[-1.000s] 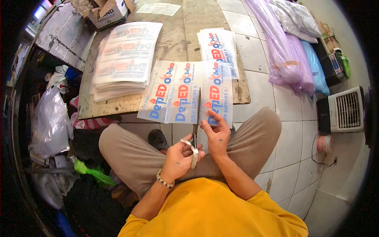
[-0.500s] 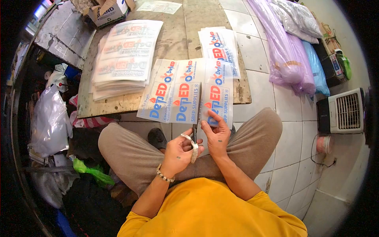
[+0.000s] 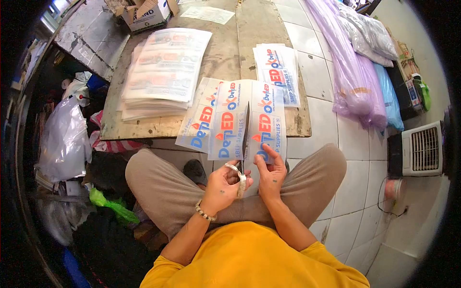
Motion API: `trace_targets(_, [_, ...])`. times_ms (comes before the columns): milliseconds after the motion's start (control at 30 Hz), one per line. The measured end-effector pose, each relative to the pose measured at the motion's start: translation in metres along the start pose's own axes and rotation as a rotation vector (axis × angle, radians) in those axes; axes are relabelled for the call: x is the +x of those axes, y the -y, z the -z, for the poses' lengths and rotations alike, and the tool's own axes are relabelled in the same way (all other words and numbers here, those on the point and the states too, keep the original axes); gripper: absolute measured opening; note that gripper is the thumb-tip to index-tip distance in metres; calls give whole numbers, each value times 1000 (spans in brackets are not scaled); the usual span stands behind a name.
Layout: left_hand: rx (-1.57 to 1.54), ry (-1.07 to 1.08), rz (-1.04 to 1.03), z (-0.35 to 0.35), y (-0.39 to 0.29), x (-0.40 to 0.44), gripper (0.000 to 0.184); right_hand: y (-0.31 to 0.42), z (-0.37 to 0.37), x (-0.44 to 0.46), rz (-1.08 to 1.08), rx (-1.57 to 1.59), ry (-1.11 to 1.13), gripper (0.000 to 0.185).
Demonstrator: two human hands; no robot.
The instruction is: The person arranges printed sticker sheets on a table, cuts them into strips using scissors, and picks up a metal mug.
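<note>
My left hand grips the scissors by their white-wrapped handles. Their dark blades run up between the middle and right prints of a translucent sheet with red and blue lettering. That sheet's lower right edge is pinched between the thumb and fingers of my right hand. A similar printed piece lies tilted at the left, partly behind the middle print. I cannot tell whether it is joined to the sheet.
On the worn wooden table are a thick stack of printed sheets, a smaller printed pile and a cardboard box. Purple plastic rolls and a white air cooler stand right; plastic bags lie left.
The left printed piece has tilted and slid further behind the middle print. Both hands keep their holds on the scissors and sheet. The whole view has shifted slightly.
</note>
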State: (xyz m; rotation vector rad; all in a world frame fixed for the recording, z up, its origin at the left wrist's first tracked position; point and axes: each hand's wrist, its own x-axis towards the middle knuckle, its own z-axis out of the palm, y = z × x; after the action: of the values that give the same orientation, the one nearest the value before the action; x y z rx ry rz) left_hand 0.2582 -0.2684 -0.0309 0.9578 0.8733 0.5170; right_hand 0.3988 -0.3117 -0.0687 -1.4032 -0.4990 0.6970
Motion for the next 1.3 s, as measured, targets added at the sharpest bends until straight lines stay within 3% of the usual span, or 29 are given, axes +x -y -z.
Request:
trace_targets(467, [4, -21, -16, 2, 2, 13, 66, 4, 3, -5, -5, 36, 28, 35])
trace_targets(1300, [7, -3, -93, -1, -15, 39, 68, 3, 9, -8, 20, 79, 59, 36])
